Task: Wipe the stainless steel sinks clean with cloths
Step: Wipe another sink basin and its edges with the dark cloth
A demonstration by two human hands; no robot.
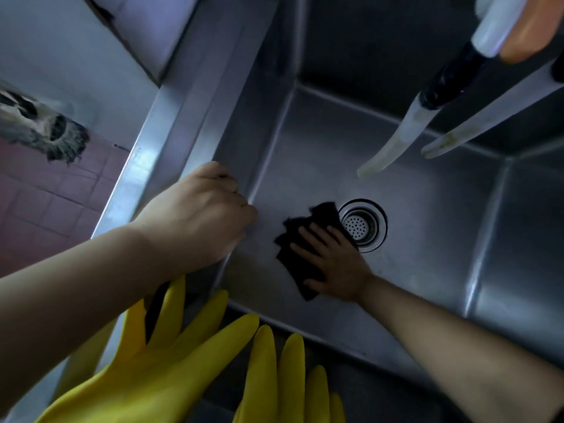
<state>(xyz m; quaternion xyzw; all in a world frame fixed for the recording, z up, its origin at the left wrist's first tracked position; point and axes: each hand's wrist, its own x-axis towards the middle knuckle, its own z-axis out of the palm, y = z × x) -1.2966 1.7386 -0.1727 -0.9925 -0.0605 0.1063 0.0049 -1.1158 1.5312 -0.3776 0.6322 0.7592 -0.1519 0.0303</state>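
A deep stainless steel sink [427, 215] fills the middle of the view, with a round perforated drain [363, 225] in its floor. A dark folded cloth [305, 248] lies flat on the sink floor just left of the drain. My right hand [335, 264] presses on the cloth with its fingers spread and straight. My left hand [201, 215] rests on the sink's left rim [189, 123], its fingers curled over the inner edge.
Two yellow rubber gloves [171, 361] hang over the sink's near edge below my arms. Two pale hoses [393, 141] from a tap hang into the sink at upper right. A mop head [45, 129] lies on the tiled floor at left.
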